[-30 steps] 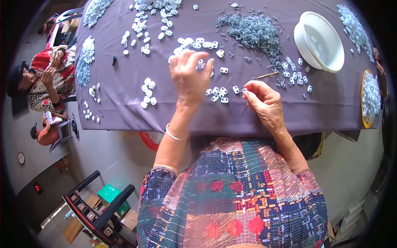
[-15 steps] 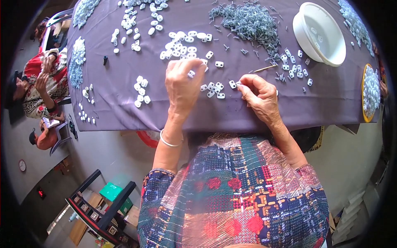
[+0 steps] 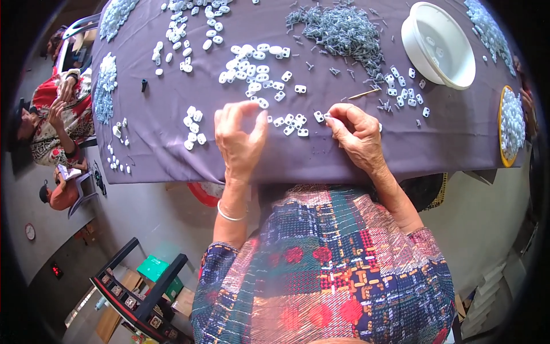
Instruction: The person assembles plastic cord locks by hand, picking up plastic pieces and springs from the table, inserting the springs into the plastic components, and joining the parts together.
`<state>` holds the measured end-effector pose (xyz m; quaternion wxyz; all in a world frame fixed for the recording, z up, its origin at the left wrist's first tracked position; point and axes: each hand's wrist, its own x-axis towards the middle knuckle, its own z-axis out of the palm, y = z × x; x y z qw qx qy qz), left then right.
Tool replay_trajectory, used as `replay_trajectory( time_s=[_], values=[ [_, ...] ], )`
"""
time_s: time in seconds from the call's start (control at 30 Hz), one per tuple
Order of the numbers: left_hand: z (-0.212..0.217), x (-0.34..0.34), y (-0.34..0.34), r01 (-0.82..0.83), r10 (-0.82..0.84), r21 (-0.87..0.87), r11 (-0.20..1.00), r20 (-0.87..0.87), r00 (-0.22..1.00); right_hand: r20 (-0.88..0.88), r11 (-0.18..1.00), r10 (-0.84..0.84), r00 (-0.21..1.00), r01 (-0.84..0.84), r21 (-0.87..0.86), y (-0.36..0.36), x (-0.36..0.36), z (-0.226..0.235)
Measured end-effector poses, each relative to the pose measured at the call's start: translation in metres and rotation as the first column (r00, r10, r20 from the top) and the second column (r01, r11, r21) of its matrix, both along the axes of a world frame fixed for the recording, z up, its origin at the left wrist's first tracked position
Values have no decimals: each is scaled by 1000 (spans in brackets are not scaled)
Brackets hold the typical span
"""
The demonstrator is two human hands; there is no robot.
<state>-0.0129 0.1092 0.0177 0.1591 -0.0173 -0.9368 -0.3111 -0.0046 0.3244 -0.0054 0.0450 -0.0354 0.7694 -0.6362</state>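
My left hand (image 3: 239, 140) hovers over the table with thumb and fingers apart and nothing gripped between them. Just beyond its fingertips lies a loose pile of small white plastic pieces with two holes (image 3: 250, 70). Thumb and forefinger of my right hand (image 3: 360, 135) are pinched on a small white plastic piece (image 3: 327, 115), mostly hidden by the fingers. Beside that pinch, on its left, is a white two-holed piece (image 3: 319, 117). Between my hands a small cluster of similar white pieces (image 3: 295, 124) rests on the dark cloth.
Grey screws (image 3: 338, 37) are heaped at the far middle, near a thin brass-coloured stick (image 3: 364, 94). A white basin (image 3: 409, 43) stands far right, with more white pieces in front. A yellow-rimmed tray (image 3: 501, 132) holds pale pieces. Another person (image 3: 63, 109) sits at the left.
My left hand has drawn back from the white pile toward me and to the left, its fingers spreading. My right hand stays pinched in nearly the same place.
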Motion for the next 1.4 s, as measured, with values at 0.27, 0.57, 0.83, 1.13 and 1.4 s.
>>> replay_trajectory(
  time_s=[0.27,0.57,0.83,1.13,1.4],
  values=[
    [-10,-84,45,265,-278,-120,957,-109,954,-28,1000,-18,999,17,-26,-1,1,-4],
    [-12,-32,48,372,-373,-61,926,1,928,-67,1000,4,998,-3,10,4,0,1],
    [-3,-30,23,143,-148,-60,988,-83,986,-109,1000,-17,994,16,-13,3,-1,-2],
    [-4,-61,42,427,-421,-179,886,74,904,-17,995,-21,1000,19,-103,4,2,-1],
    [-2,-47,47,472,-480,-135,871,-36,876,-37,991,-19,999,14,-134,6,4,-4]
  ],
)
